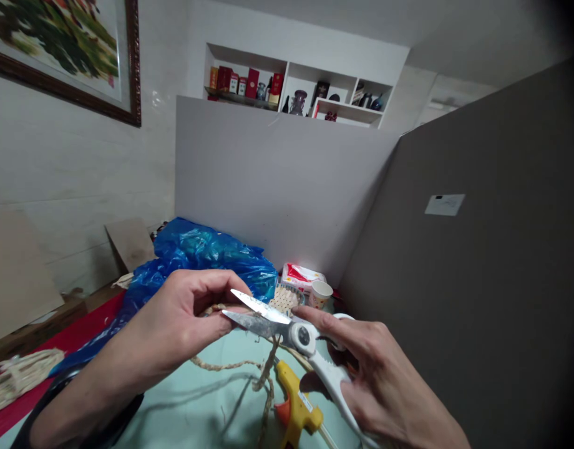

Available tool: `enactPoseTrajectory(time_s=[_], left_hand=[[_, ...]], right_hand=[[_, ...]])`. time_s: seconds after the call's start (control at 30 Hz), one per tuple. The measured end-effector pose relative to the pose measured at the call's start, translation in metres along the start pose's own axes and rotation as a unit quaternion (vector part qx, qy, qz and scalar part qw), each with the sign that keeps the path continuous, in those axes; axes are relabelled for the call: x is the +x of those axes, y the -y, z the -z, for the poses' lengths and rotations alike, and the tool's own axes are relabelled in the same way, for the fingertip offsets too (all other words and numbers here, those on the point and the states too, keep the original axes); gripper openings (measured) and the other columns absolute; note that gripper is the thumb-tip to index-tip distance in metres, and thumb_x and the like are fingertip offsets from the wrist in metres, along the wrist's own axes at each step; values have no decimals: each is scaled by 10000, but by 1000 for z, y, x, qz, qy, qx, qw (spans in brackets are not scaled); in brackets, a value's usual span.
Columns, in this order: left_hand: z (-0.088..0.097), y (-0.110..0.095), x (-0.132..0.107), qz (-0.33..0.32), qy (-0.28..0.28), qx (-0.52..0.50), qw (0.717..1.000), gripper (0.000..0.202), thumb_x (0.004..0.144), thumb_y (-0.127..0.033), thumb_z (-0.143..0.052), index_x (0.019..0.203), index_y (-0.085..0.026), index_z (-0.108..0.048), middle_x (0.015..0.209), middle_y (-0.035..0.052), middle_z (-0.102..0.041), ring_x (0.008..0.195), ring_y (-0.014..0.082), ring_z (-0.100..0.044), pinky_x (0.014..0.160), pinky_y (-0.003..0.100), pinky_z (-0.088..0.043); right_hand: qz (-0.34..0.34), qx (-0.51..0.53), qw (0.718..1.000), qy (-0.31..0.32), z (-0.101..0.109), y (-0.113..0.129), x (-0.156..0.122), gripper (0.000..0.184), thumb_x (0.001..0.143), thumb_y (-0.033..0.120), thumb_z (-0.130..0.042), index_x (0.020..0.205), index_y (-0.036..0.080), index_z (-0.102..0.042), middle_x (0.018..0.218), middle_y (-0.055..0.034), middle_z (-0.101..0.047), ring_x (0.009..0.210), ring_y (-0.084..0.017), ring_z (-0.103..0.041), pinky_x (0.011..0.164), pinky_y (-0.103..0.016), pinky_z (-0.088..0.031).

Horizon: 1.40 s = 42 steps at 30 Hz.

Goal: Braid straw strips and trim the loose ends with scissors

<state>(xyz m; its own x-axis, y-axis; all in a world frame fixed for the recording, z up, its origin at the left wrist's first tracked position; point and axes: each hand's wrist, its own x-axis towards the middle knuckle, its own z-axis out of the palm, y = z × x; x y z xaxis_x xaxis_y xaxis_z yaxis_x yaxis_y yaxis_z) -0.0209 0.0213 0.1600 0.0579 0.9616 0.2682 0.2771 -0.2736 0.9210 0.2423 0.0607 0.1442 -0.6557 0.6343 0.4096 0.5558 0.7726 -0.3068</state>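
The left hand [184,318] pinches the twine [264,374] above the desk [193,418], its loose strands hanging by a yellow glue gun [297,406]. The right hand [383,380] is wrapped round white scissors [302,337], blades parted at the pinched bit; no cut made yet, I'd say

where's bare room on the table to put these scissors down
Bare mat lies below the left hand, left of the rope and glue gun. A strip of red cloth is free between the twine bundle and the blue bag. Crowded: the back, with cup and tissue pack, and under the right hand holding the scissors.
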Motion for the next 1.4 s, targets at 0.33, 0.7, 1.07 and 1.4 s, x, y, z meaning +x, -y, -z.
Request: enactPoseTrajectory(time_s=[0.33,0.7,1.07,1.4], left_hand=[[-5,-2,0,-22,-16,26,999,59,742,-251,-708,715,-199,-703,598,-54,-553,535,86,-443,472,171,-343],[-5,-1,1,-142,-86,67,984,64,817,-246,-695,858,-245,-645,739,-47,-714,690,117,-693,649,165,-540],[-9,7,-11,-291,-137,203,925,194,901,-98,-579,921,-289,-608,832,-60,-705,759,108,-709,733,182,-550],[-26,8,-14,-207,-266,106,935,98,881,-226,-647,835,-270,-573,857,-28,-697,815,159,-785,751,200,-605]], right_hand=[[-12,14,1000,-14,-4,-7,1,418,831,171,-591,1225,187,-726,678,4,-627,531,-100,-440,523,-205,-383],[-97,202,973,-61,2,-9,6,332,806,323,-721,1098,173,-671,703,26,-569,617,-126,-488,572,-215,-422],[-60,161,985,15,2,-4,-1,281,771,283,-773,1044,233,-729,688,41,-604,623,-128,-538,564,-196,-441],[-7,110,993,-35,10,6,-8,427,782,126,-624,1166,261,-754,720,20,-699,581,-124,-615,524,-176,-478]])
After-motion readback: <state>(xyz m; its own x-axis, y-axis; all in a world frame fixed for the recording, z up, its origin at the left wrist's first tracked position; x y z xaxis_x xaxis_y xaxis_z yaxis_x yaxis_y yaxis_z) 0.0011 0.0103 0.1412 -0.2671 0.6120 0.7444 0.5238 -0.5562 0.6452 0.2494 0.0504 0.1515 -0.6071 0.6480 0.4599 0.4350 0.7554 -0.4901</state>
